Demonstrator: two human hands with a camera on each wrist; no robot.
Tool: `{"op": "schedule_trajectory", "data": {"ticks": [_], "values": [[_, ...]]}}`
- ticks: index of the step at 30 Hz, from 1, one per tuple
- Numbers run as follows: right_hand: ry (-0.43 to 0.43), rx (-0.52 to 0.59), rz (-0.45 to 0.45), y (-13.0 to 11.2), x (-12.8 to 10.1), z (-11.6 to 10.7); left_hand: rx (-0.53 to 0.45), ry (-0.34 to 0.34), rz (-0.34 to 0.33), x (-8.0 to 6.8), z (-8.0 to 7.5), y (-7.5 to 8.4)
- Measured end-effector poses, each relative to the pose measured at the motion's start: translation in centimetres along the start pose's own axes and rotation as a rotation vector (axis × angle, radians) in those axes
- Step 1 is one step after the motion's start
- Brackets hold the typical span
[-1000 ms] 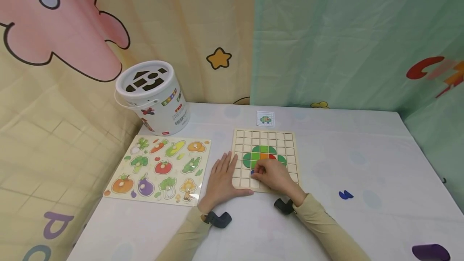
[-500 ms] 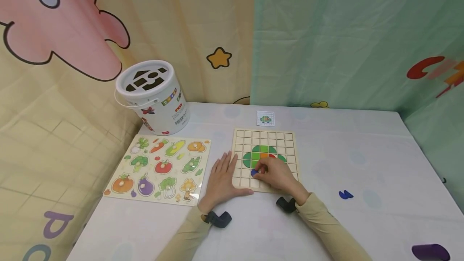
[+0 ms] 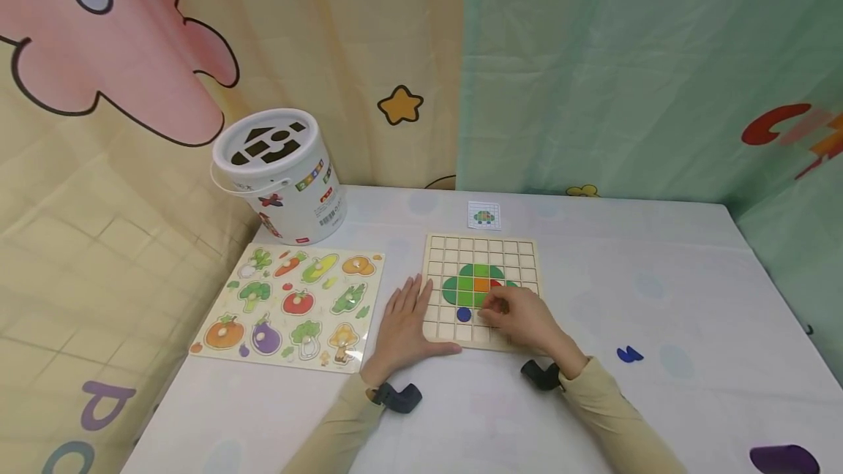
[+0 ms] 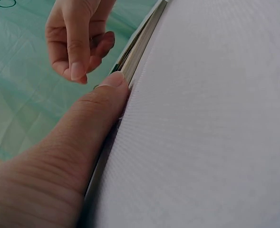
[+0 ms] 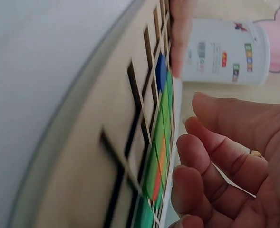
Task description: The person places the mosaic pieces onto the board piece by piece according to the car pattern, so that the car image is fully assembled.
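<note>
My left hand (image 3: pixel 403 322) lies with straight fingers along the left edge of a wooden grid board (image 3: pixel 440 328), its thumb at the near edge. Green, orange and red tiles make a rounded shape on the board; a bright green tile (image 3: pixel 465 284) shows left of centre. Just under this shape a blue disc (image 3: pixel 464 314) sits in a grid cell. My right hand (image 3: pixel 525 319) hovers over the board's right part, fingers loosely bent and nothing held, apart from the disc. In the right wrist view, a gap shows between thumb (image 5: pixel 225 111) and board.
Two small blue pieces (image 3: pixel 629 354) lie to the right on the table. A pattern card (image 3: pixel 484 216) lies behind the board. A vegetable picture puzzle (image 3: pixel 378 269) and a white bucket (image 3: pixel 299 214) stand on the left. A purple object (image 3: pixel 784 459) is at the near right.
My right hand let go of the blue disc and moved right, leaving the disc in its cell. The left hand stays in place.
</note>
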State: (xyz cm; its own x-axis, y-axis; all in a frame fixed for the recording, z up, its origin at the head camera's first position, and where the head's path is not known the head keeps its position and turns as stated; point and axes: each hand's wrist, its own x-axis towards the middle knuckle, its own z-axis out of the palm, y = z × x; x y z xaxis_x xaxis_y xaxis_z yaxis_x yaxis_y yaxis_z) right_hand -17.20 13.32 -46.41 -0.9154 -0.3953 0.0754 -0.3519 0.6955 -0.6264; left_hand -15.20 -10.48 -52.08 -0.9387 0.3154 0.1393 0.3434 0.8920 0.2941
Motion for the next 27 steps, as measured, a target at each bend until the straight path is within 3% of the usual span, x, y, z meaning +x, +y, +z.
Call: {"op": "schedule_trajectory", "data": {"ticks": [7,15,21,27], "values": [[0.074,-0.023,0.067,2.5,-2.6,-3.5,-0.017,-0.011,-0.007,0.0,-0.1,0.0],[0.202,-0.076,0.178,5.6,-7.4,-7.0,-0.011,-0.015,-0.009,0.0,0.0,0.0],[0.130,-0.135,0.288,7.2,-10.7,-9.2,-0.007,-0.013,-0.009,0.0,0.1,0.0],[0.059,-0.191,0.368,8.3,-12.3,-10.3,-0.014,-0.009,-0.006,0.0,0.0,0.1]]}}
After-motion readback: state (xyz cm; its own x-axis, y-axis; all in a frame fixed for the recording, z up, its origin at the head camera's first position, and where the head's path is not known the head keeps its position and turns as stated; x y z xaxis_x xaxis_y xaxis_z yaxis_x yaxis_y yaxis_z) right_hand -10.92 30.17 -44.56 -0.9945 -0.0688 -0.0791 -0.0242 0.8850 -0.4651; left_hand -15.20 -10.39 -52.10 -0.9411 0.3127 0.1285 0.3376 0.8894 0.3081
